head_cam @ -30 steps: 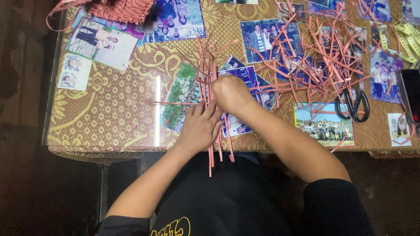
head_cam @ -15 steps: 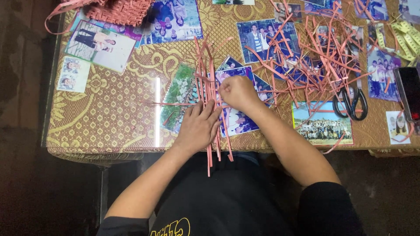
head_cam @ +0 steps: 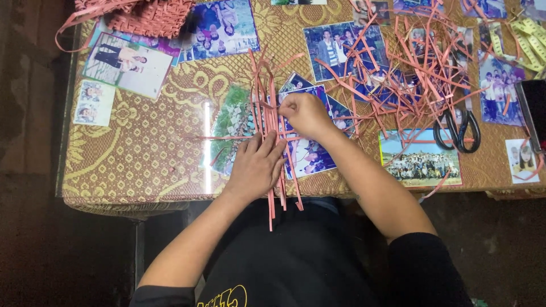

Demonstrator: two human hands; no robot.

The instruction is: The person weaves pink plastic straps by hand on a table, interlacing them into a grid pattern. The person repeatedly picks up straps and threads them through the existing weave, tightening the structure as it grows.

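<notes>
Several long pink strips [head_cam: 274,122] lie side by side, running away from me across the glass-topped table [head_cam: 142,159], with a couple of thin strips crossing them sideways. My left hand [head_cam: 256,167] lies flat on the near part of these strips, fingers spread, pressing them down. My right hand [head_cam: 304,113] is just beyond it, fingers curled and pinching one of the strips near the crossing. The near ends of the strips hang over the table's front edge above my lap.
A loose heap of pink strips [head_cam: 415,68] lies at the right, black-handled scissors [head_cam: 458,128] beside it. Photographs [head_cam: 128,62] show under the glass. A woven pink basket piece [head_cam: 148,17] sits at the back left, a yellow tape measure [head_cam: 529,42] and dark phone [head_cam: 534,111] far right.
My right hand has moved away from me and to the left, from the near part of the strips to a spot farther up them. My left hand stays pressed flat.
</notes>
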